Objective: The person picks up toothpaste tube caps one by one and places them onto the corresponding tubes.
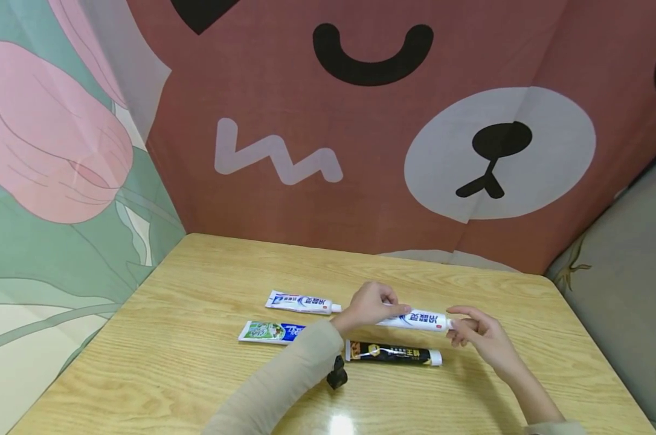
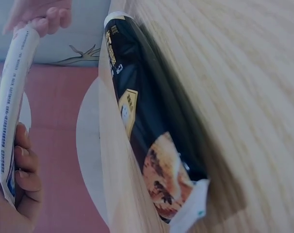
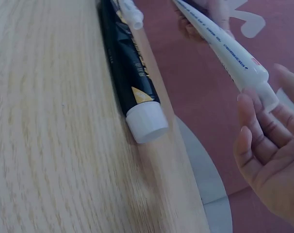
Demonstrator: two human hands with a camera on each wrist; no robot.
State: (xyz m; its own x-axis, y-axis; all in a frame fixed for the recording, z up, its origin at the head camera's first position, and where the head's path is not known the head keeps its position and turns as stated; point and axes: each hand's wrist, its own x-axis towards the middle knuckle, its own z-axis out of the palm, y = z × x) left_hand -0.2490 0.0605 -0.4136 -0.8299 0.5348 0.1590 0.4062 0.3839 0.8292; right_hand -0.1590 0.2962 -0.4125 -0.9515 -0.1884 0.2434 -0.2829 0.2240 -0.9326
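Note:
A white toothpaste tube with blue lettering is held above the table. My left hand grips it near its flat end, fingers wrapped round it in the left wrist view. At the tube's white cap is my right hand, its fingers loosely bent. One fingertip seems to touch the cap from below, and another digit stands apart from it. Under the held tube, a black toothpaste tube with a white cap lies on the table.
On the wooden table, a smaller white toothpaste tube lies behind a green-and-blue tube, which my left sleeve partly covers. A small black object shows beside that sleeve. A printed cloth hangs behind the table.

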